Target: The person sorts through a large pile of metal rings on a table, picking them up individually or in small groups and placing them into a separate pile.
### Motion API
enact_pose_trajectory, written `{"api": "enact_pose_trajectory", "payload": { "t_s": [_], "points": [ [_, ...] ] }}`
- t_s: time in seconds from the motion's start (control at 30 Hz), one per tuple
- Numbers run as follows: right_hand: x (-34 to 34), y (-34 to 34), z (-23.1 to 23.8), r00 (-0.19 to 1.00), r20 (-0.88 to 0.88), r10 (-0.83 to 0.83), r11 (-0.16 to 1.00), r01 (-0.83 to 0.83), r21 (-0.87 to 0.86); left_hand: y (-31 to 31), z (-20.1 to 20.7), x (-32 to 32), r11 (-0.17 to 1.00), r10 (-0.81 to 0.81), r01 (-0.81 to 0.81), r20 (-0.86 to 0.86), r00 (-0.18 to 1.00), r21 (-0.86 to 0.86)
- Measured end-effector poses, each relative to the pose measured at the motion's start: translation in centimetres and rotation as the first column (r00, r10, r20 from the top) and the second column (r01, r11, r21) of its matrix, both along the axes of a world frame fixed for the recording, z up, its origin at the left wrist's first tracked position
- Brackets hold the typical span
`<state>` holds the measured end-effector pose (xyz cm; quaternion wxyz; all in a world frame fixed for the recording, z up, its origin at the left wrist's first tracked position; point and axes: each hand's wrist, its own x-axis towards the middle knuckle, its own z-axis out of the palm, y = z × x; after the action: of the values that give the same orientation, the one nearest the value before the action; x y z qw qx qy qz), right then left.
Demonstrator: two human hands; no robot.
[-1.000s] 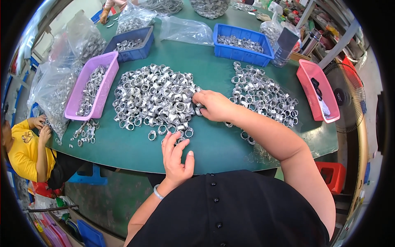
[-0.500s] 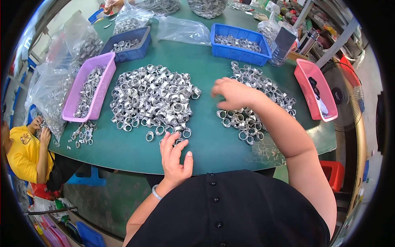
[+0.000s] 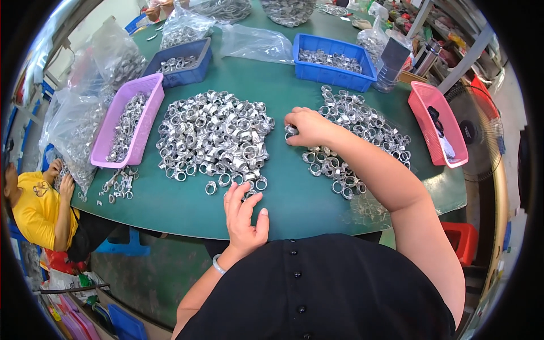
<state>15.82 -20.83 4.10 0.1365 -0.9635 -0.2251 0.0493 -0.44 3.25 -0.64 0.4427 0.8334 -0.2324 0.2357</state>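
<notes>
A large heap of silver metal rings (image 3: pixel 212 136), each with a thicker lug-like part, lies on the green table (image 3: pixel 277 212) in front of me. To its right spreads a second, looser heap of similar rings (image 3: pixel 362 122). My right hand (image 3: pixel 309 127) is between the two heaps, its thumb and fingers closed round one metal ring (image 3: pixel 290 131). At the near edge of the large heap, my left hand (image 3: pixel 245 224) rests with fingers apart. Its fingertips reach the nearest rings, and I see nothing held in it.
A purple basket (image 3: pixel 153 110) and a dark blue bin (image 3: pixel 201 62) with metal parts stand left. A blue bin (image 3: pixel 362 79) is at the back, a pink basket (image 3: pixel 456 150) and a fan (image 3: pixel 473 127) at right. Bags of parts (image 3: pixel 68 130) stand near a person in yellow (image 3: pixel 39 207).
My right hand has moved slightly left, away from the right heap, and its fingers have closed on a metal ring. My left hand has stayed nearly in place.
</notes>
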Motion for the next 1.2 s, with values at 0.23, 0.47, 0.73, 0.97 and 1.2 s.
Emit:
{"api": "enact_pose_trajectory", "payload": {
  "t_s": [0.23,0.47,0.73,0.97,1.2],
  "points": [
    [-1.4,-3.1,1.7,0.996,-0.081,-0.022,0.995,0.014,-0.096,-0.2,0.1,-0.2,1.0,0.011,-0.011,-0.002,1.0,0.025],
    [-2.7,-3.5,3.0,0.999,-0.007,-0.045,0.901,0.038,-0.432,-0.3,0.3,-0.4,0.999,0.025,-0.026,0.029,0.999,0.045],
    [-5.7,-3.0,-0.4,0.964,0.158,0.212,0.977,-0.205,-0.06,-0.3,-0.1,-0.4,0.997,0.041,-0.045,0.055,0.998,0.07],
    [-6.6,-4.0,-0.2,0.968,0.191,0.165,0.986,-0.157,-0.056,-0.6,-0.1,-0.4,0.995,0.046,-0.05,0.052,0.998,0.087],
    [-11.1,-2.3,-1.3,0.947,0.262,0.188,0.981,-0.167,-0.1,-0.6,0.0,-0.5,0.993,0.045,-0.05,0.044,0.998,0.111]
  ]
}}
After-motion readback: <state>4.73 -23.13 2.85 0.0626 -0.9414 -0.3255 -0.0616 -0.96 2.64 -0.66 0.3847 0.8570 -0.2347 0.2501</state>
